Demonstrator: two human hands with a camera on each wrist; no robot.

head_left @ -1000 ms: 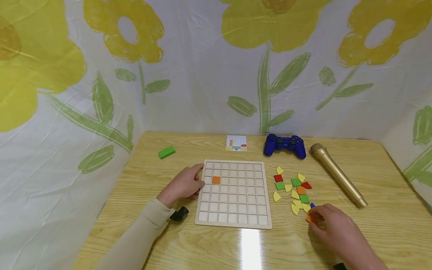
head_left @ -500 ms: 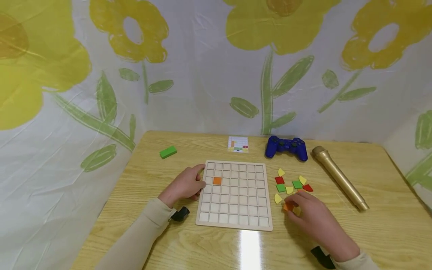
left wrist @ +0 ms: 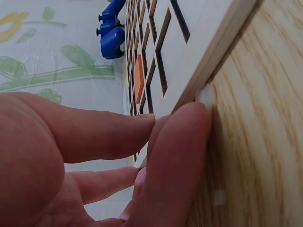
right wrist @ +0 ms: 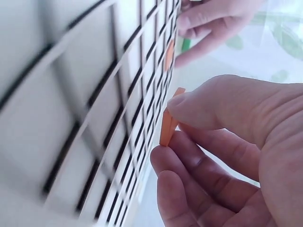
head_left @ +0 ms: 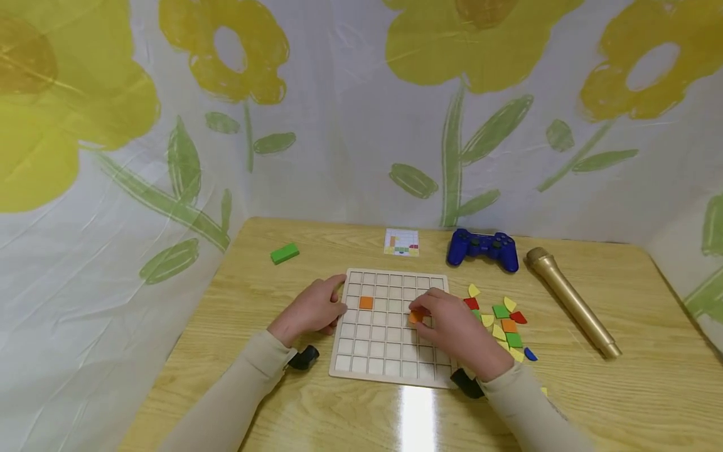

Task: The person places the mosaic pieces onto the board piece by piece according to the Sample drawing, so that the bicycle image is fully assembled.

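Note:
A wooden grid board (head_left: 361, 348) lies on the table with one orange square tile (head_left: 366, 302) set in a cell at its upper left. My left hand (head_left: 309, 309) holds the board's left edge; in the left wrist view a thumb and a fingertip press against that edge. Over the right part of the board, my right hand (head_left: 460, 329) pinches another orange tile (right wrist: 166, 125) between thumb and fingers. The right wrist view shows this tile tilted, just off the grid surface. Loose yellow, green, red, orange (head_left: 509, 326) and blue pieces (head_left: 530, 354) lie right of the board, partly behind my right hand.
A small pattern card (head_left: 401, 242) lies behind the board. A blue game controller (head_left: 482, 249) and a gold microphone (head_left: 573, 301) are at the back right. At the back left is a green block (head_left: 285, 253). A flowered cloth hangs behind the table.
My right hand has moved left from the loose pieces to above the board, carrying the orange tile. My left hand has stayed at the board's edge.

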